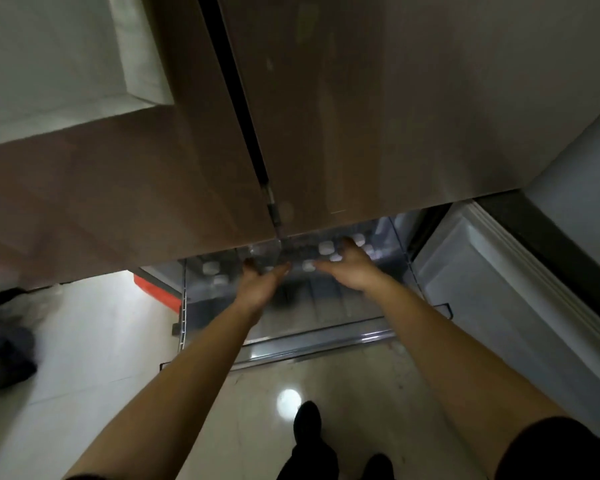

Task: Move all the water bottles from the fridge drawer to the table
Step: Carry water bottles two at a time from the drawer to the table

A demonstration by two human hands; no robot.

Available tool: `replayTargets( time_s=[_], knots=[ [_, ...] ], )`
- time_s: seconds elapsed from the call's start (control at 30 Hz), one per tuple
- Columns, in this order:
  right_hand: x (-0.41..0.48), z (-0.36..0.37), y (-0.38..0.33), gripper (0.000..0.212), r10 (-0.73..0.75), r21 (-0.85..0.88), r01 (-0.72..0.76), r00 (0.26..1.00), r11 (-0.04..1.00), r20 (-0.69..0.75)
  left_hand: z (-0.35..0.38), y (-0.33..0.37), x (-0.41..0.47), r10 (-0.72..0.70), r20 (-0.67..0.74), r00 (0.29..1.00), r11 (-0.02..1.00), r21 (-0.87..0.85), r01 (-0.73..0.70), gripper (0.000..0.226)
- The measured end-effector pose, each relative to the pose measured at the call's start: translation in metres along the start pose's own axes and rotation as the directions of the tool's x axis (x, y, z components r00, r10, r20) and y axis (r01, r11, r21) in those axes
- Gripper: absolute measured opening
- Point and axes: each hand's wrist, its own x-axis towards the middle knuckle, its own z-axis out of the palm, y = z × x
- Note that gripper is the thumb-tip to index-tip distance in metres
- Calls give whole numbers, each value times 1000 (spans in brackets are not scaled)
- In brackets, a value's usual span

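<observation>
**dex_q:** Where do the water bottles (326,248) sit relative to the hands? Is anything grabbed yet?

**fridgewatcher:** Nope, nothing's held. They're all down in the fridge drawer (329,336), which stands open under the closed fridge doors (361,116). They're upright, so the long axis points straight up at the camera and you mostly see white caps. The main bunch is at 12 to 1 o'clock off the right hand (355,271), right at its fingertips. A smaller pair (215,273) is at 9 o'clock off the left hand (260,284), a bit apart.

Both hands are spread, palms in, gripping nothing. It's blurry, so I can't say whether the right fingers touch a cap. The right hand's clearly nearer, so I'd go top-down around a neck. No table in view.
</observation>
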Motion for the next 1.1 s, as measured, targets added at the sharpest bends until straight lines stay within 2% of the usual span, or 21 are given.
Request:
replayTargets(
  time_s=[0.07,0.13,0.2,0.27,0.33,0.4,0.47,0.5,0.57,0.67,0.7,0.77,0.9,1.0,1.1],
  knots=[
    [8,6,-7,68,36,77,-38,999,996,26,3,-4,9,-59,20,998,997,-56,60,59],
    [10,7,-15,43,65,218,-77,996,973,63,7,-4,17,-79,34,996,989,-122,82,32],
    [14,9,-18,20,62,389,-100,992,916,109,9,-4,24,-83,57,995,978,-185,92,35],
    [15,11,-19,30,73,481,-128,989,867,131,8,-3,24,-74,65,995,979,-187,85,44],
    [14,12,-18,27,87,487,-147,986,861,143,7,-3,20,-70,40,997,987,-140,75,37],
    [9,11,-11,17,100,449,-192,970,873,221,6,-2,7,-61,24,998,995,-77,63,23],
    [-2,8,-7,37,156,352,-259,943,900,295,3,-3,-5,-41,13,999,999,-5,41,16],
    [-9,7,-5,41,185,293,-274,937,916,298,0,-5,-8,-39,6,999,998,41,39,14],
    [-26,6,-4,42,198,183,-243,952,953,235,-7,-2,-23,-33,-29,999,988,147,37,21],
    [-48,3,-5,44,121,33,-124,990,992,77,-18,-6,-39,-4,-118,993,936,348,45,59],
    [-54,-1,-6,46,97,-5,-97,995,995,30,-20,-5,-46,32,-128,991,925,379,19,62],
    [-69,-12,-11,53,71,-83,-74,997,994,-43,-22,6,-71,119,-147,982,901,432,-44,59],
    [-97,-40,-21,69,17,-147,-33,994,989,-110,-29,23,-108,216,-231,949,832,551,-55,48],
    [-109,-50,-25,59,-24,-211,-4,991,978,-130,-38,30,-125,352,-251,902,789,598,-141,34],
    [-112,-47,-24,49,-65,-308,8,982,951,-177,-41,35,-132,441,-235,866,732,652,-195,35]
  ],
)
